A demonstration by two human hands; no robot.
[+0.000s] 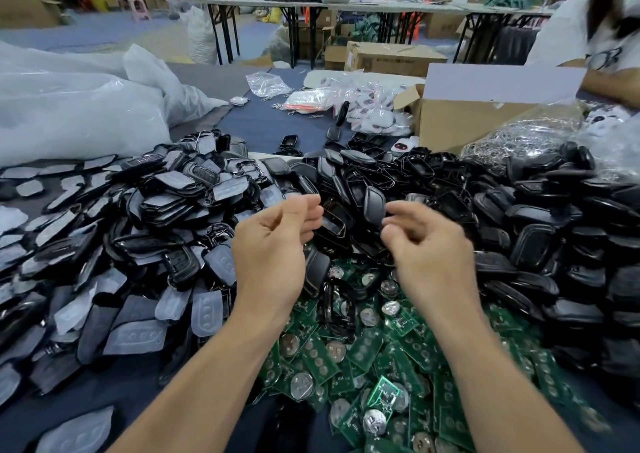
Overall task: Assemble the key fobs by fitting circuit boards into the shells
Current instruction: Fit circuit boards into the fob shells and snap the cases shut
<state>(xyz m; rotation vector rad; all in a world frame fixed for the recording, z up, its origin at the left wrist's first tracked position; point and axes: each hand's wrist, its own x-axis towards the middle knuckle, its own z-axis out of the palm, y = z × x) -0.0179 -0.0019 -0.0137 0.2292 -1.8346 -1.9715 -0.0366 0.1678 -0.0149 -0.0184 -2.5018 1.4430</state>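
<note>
Hands curled above shells, hold unclear.
Left hand and right hand equally near; circuit boards below wrists, toward body.

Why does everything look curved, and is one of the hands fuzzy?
In the head view, the wide lens bows the far tables and stretches the edges; the right hand is motion-blurred, the left hand sharper; soft, even light leaves faint shadows and glints on the black shells.

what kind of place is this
Most likely a small assembly workshop or warehouse: heaps of black key fob shells and green circuit boards cover the table, with cardboard boxes and more worktables behind.
</note>
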